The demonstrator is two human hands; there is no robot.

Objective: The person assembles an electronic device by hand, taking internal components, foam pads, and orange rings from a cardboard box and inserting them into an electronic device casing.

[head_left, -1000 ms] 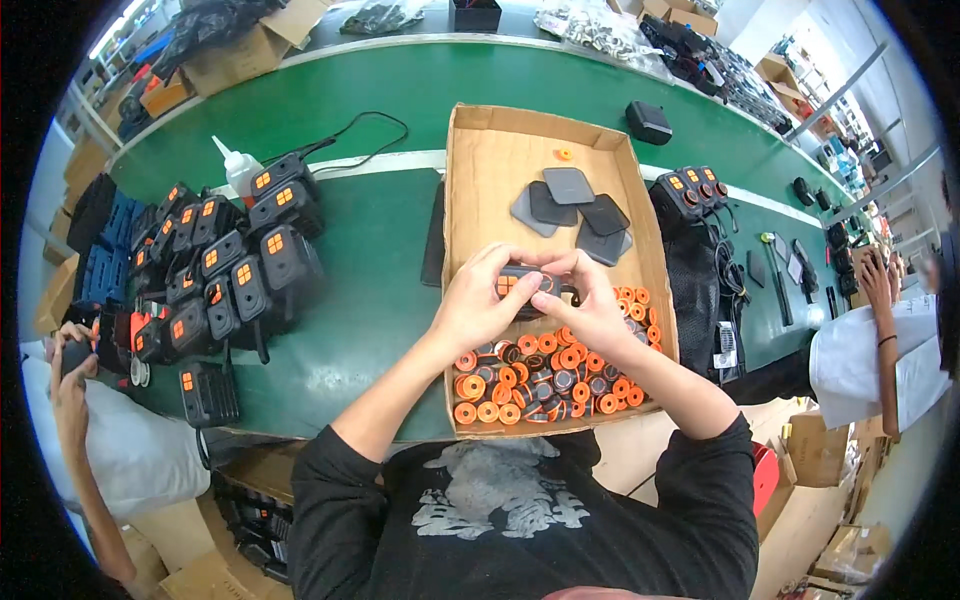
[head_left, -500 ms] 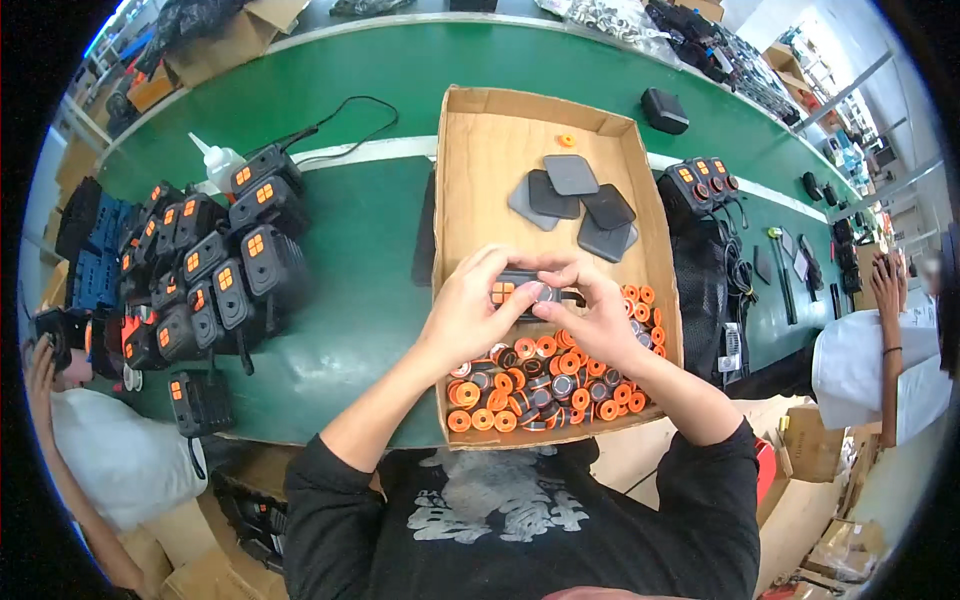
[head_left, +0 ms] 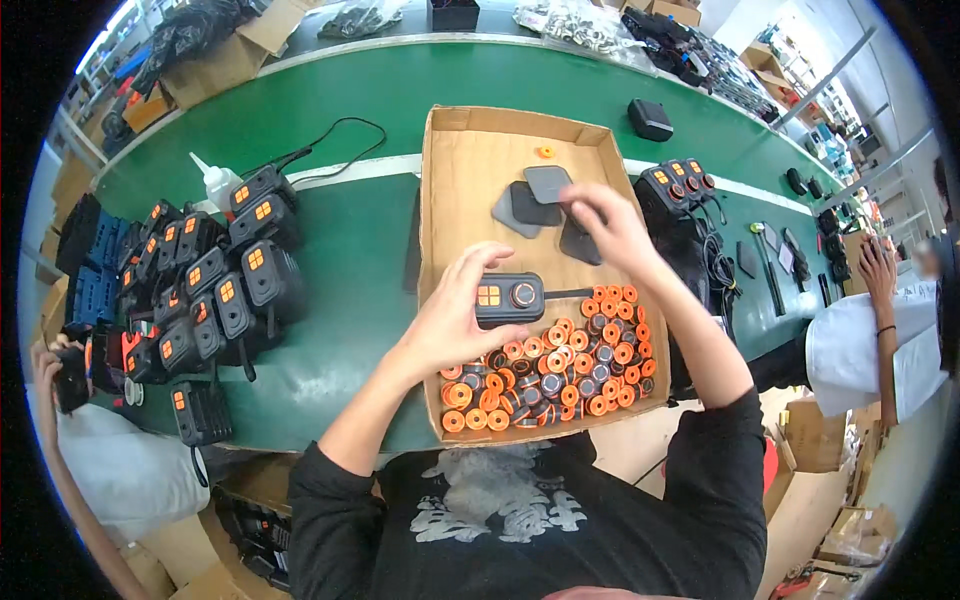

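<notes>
My left hand (head_left: 455, 318) holds a black handheld device (head_left: 510, 302) with four-part orange buttons and a round, orange-ringed knob. Its fingers wrap the device's left end, and a dark strap runs from the other end. Over the upper right of the cardboard tray (head_left: 428, 225), my right hand (head_left: 612, 230) reaches with its fingers apart. Its fingertips are at the right edge of a grey square pad (head_left: 547, 183). Beside that lie a dark pad (head_left: 530, 207), a lighter pad (head_left: 508, 218) and another dark pad (head_left: 580, 243), partly under the hand. Orange and black round caps (head_left: 545, 375) fill the tray's near part.
Many similar devices (head_left: 205, 270) stand on the left of the green table (head_left: 330, 370), near a white squeeze bottle (head_left: 215, 180). More devices (head_left: 680, 185), a black cable (head_left: 720, 270) and tools (head_left: 770, 270) lie to the right. Co-workers sit at both sides.
My right hand has left the device and moved up and right to the pads. The left hand keeps the device, its knob now uncovered. The view has shifted slightly.
</notes>
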